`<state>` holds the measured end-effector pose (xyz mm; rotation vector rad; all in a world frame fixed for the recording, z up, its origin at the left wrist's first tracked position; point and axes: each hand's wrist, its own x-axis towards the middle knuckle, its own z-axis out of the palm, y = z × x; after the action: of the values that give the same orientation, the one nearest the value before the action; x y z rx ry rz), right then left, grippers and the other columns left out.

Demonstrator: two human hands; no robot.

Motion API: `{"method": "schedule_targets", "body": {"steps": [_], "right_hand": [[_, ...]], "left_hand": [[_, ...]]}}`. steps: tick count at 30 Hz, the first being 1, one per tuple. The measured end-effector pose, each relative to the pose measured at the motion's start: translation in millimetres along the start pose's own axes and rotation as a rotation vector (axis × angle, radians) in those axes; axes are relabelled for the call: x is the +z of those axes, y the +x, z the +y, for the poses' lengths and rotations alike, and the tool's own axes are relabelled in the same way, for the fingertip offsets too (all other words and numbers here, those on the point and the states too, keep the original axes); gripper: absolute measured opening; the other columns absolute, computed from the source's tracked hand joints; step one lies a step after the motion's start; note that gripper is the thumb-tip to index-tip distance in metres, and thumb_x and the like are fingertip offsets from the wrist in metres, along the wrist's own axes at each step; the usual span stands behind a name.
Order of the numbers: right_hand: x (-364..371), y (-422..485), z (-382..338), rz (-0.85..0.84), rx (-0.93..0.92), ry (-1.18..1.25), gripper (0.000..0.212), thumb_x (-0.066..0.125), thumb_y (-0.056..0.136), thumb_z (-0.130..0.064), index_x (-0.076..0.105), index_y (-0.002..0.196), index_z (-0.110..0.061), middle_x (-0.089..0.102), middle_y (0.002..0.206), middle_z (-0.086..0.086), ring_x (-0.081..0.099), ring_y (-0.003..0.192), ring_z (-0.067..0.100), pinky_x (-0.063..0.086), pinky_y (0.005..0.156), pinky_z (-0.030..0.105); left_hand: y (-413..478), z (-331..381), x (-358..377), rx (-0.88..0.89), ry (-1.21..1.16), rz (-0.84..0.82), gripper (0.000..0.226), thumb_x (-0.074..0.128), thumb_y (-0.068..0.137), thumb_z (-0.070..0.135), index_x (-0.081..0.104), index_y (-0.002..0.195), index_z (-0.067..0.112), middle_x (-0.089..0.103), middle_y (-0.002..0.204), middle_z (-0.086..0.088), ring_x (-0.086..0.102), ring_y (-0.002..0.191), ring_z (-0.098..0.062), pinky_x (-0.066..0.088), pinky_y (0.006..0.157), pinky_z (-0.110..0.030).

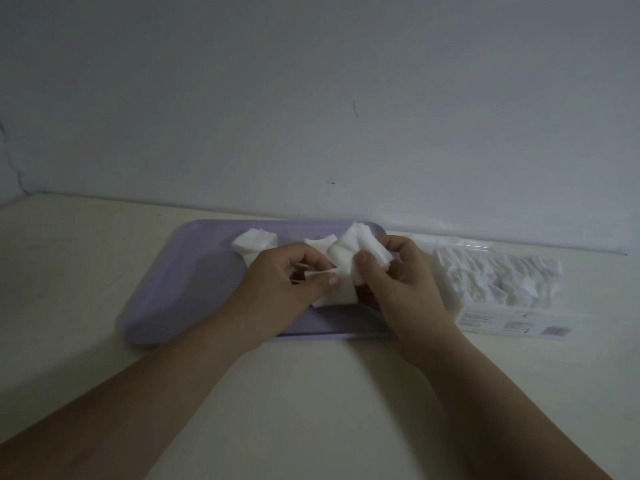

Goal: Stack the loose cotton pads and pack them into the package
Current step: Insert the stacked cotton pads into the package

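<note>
Left hand [294, 275] pinches 1 cotton pad [320, 273] beside the stack [356, 251] gripped in the right hand [405, 275]

On my remote feed I log: one cream, smooth flat tabletop [311, 403]. One plain pale grey painted wall [242, 81] directly behind the tabletop. One short dark scratch [355, 109] above its far edge. One thin dark crack [14, 168] above its far-left corner. Light dim.

bare table [311, 393] nearside, package [498, 282] right
</note>
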<state>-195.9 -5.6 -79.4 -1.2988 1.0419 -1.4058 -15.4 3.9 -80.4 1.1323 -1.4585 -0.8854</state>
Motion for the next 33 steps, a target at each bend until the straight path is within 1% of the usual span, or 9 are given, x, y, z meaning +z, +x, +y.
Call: {"method": "schedule_targets", "body": {"steps": [3, 5, 10, 13, 16, 20, 22, 28, 33], "right_hand": [[-8, 2, -2, 0.101, -0.072, -0.132, 0.023, 0.079, 0.084, -0.021, 0.069, 0.106, -0.025, 0.077, 0.098, 0.004, 0.075, 0.088, 0.019, 0.063, 0.079, 0.04], [-13, 2, -5, 0.145, -0.097, -0.235, 0.024, 0.081, 0.085, -0.015, 0.072, 0.105, -0.026, 0.078, 0.092, -0.003, 0.073, 0.079, 0.009, 0.057, 0.071, 0.026], [-14, -2, -3, -0.003, -0.043, -0.215, 0.035, 0.081, 0.083, -0.001, 0.073, 0.112, -0.019, 0.081, 0.094, 0.004, 0.077, 0.088, 0.02, 0.063, 0.081, 0.035], [-13, -5, -6, -0.09, -0.059, -0.217, 0.034, 0.077, 0.085, 0.004, 0.076, 0.101, -0.026, 0.082, 0.091, -0.004, 0.076, 0.084, 0.008, 0.062, 0.079, 0.026], [-12, -5, -4, -0.088, -0.07, -0.28, 0.031, 0.075, 0.088, -0.001, 0.078, 0.109, -0.024, 0.082, 0.096, -0.007, 0.076, 0.091, 0.007, 0.062, 0.086, 0.029], [-13, -2, 0, -0.026, -0.045, -0.29, 0.03, 0.078, 0.087, -0.009, 0.076, 0.116, -0.016, 0.081, 0.098, -0.002, 0.077, 0.095, 0.015, 0.062, 0.092, 0.043], [-15, -1, -1, -0.043, -0.014, -0.275, 0.03, 0.08, 0.086, -0.009, 0.076, 0.114, -0.016, 0.082, 0.097, 0.002, 0.078, 0.095, 0.021, 0.062, 0.09, 0.048], [-15, -6, -4, -0.166, -0.026, -0.244, 0.03, 0.069, 0.089, 0.007, 0.077, 0.112, -0.011, 0.082, 0.098, 0.005, 0.077, 0.098, 0.025, 0.063, 0.088, 0.038], [-16, -2, -5, -0.28, 0.065, -0.129, 0.044, 0.074, 0.08, -0.011, 0.071, 0.124, -0.01, 0.077, 0.114, 0.015, 0.069, 0.115, 0.038, 0.054, 0.101, 0.052]], "left_hand": [[-2, 2, -1, 0.08, 0.127, 0.024, 0.018, 0.084, 0.082, 0.014, 0.072, 0.08, 0.027, 0.069, 0.118, 0.011, 0.067, 0.105, -0.001, 0.05, 0.086, -0.019], [-2, 4, -2, 0.125, 0.203, 0.029, 0.024, 0.085, 0.081, 0.017, 0.07, 0.077, 0.034, 0.065, 0.12, 0.015, 0.063, 0.107, 0.003, 0.044, 0.082, -0.014], [-7, 11, 0, 0.126, 0.105, 0.013, 0.011, 0.085, 0.081, 0.015, 0.075, 0.083, 0.019, 0.071, 0.084, 0.009, 0.057, 0.067, 0.006, 0.04, 0.066, -0.007], [-5, 9, -2, 0.14, 0.107, 0.035, 0.01, 0.087, 0.079, 0.018, 0.079, 0.084, 0.021, 0.071, 0.086, 0.003, 0.058, 0.073, -0.007, 0.042, 0.067, -0.012], [-4, 7, -3, 0.159, 0.13, 0.048, 0.012, 0.089, 0.076, 0.019, 0.079, 0.081, 0.025, 0.065, 0.084, 0.0, 0.052, 0.072, -0.008, 0.038, 0.066, -0.012], [-7, 11, -4, 0.144, 0.073, -0.034, 0.019, 0.089, 0.075, 0.015, 0.077, 0.076, 0.03, 0.062, 0.078, 0.009, 0.046, 0.061, -0.001, 0.04, 0.063, -0.016], [-7, 12, -4, 0.132, 0.074, -0.061, 0.016, 0.088, 0.076, 0.016, 0.077, 0.078, 0.027, 0.065, 0.082, 0.002, 0.046, 0.06, -0.001, 0.042, 0.062, -0.02], [-4, 6, -3, 0.17, 0.142, 0.019, 0.014, 0.089, 0.075, 0.014, 0.078, 0.084, 0.016, 0.06, 0.079, 0.002, 0.049, 0.064, -0.001, 0.039, 0.064, -0.01], [-3, 3, -3, 0.171, 0.123, 0.061, 0.012, 0.087, 0.077, 0.012, 0.079, 0.085, 0.018, 0.058, 0.072, 0.01, 0.046, 0.061, -0.002, 0.039, 0.062, -0.011]]}}
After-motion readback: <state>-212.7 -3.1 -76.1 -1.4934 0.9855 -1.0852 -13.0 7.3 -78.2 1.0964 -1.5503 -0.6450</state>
